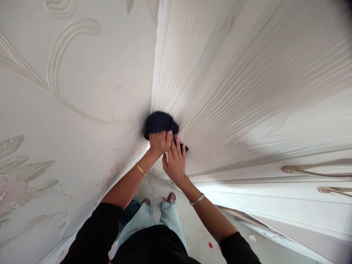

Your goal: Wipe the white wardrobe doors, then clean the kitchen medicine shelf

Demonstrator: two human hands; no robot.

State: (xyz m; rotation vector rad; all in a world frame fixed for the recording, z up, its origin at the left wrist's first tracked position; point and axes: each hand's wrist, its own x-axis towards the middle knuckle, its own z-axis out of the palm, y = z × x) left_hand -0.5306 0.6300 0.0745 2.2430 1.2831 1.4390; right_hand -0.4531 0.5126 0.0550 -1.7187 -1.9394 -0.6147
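Note:
My left hand (161, 142), with a gold bangle at the wrist, is closed on a dark navy cloth (158, 123). The bunched cloth lies in the corner where the relief-patterned wall (90, 80) meets a pale wood-grain panel (220, 102). Just to the right is my right hand (176, 159), wearing a silver bracelet. Its fingers are stretched out flat over a dark end of the cloth, against the panel. The fingertips of my left hand are partly hidden by the cloth.
At the right, two curved metal handles (316, 172) stick out from white cabinet fronts. Raised flowers (13, 192) stand out on the left wall. Red bits (210, 245) and a white scrap (252, 238) lie on the pale floor. A dark blue object (130, 212) is beside my legs.

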